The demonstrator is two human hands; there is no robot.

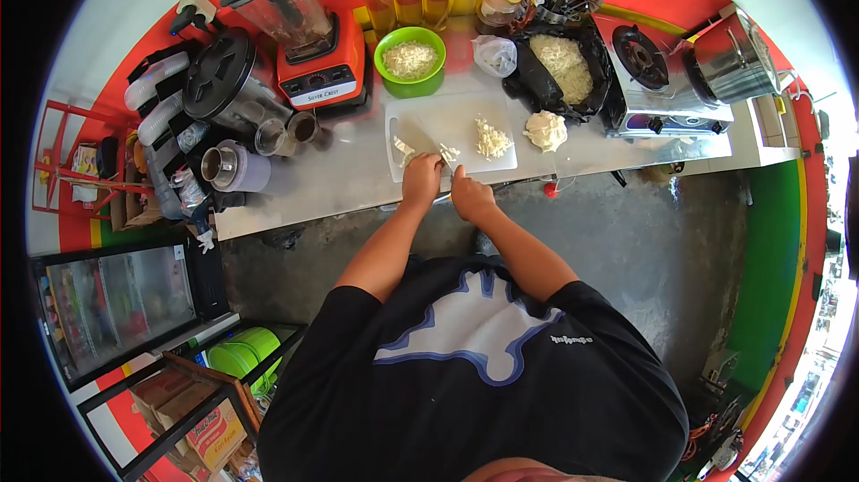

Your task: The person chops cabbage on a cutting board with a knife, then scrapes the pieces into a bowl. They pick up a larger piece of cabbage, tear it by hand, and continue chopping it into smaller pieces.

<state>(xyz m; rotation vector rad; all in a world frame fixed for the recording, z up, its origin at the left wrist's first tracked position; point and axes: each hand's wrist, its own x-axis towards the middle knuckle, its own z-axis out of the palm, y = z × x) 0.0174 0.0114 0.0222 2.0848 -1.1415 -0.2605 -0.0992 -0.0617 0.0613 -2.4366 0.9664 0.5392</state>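
Note:
A white cutting board (456, 109) lies near the front edge of the metal counter. Over its front edge, my left hand (420, 181) is closed with fingers curled down; what they hold is hidden. My right hand (472, 196), just beside it, is closed around a knife (429, 136), whose blade points away over the board and is hard to make out. Pale strips (403, 149) lie by my left fingers, and a few cut bits (449, 153) sit at the blade. Farther right on the board is a heap of chopped white pieces (492, 139).
A pale lump of food (546, 131) rests right of the board. Behind stand a green bowl (410, 86) of shredded food, a black bag (528, 75) with more, and a blender (318, 70). A gas stove (667, 115) with a pot (734, 61) is at right.

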